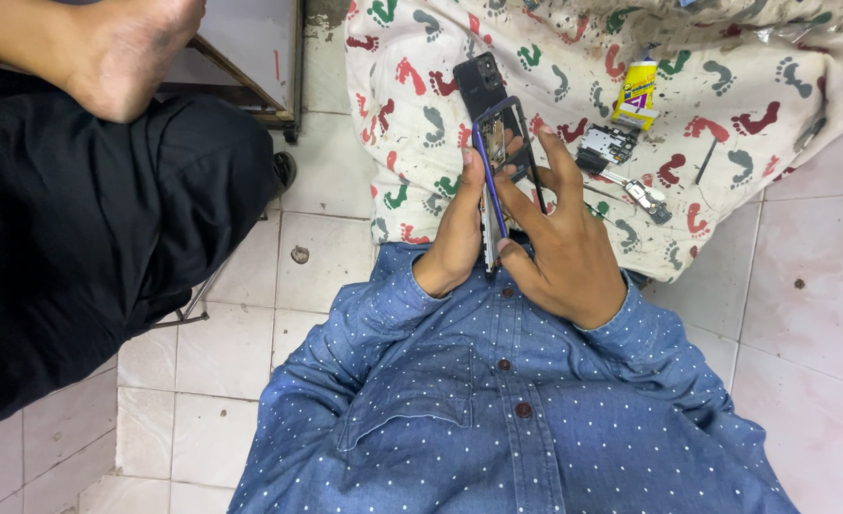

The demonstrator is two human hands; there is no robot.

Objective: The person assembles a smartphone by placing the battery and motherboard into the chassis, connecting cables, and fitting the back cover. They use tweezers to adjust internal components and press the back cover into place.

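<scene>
My left hand (455, 228) and my right hand (559, 243) together hold an opened phone (499, 157) on edge over a white cloth with coloured footprints. The phone's dark frame with a purple rim is split from its black back cover (479, 74), which carries the camera block and sticks out at the top. My left fingers press along the left side of the frame. My right thumb and fingers grip the right side, one finger through the frame's opening. Blue dotted shirt sleeves cover both wrists.
On the footprint cloth (726, 67) lie a small yellow glue tube (637, 93), loose phone parts (607, 145), a small metal piece (648, 198) and a thin dark tool (706, 162). Another person's black-trousered leg (88, 238) and bare foot (127, 52) fill the left. White floor tiles (802, 286) surround.
</scene>
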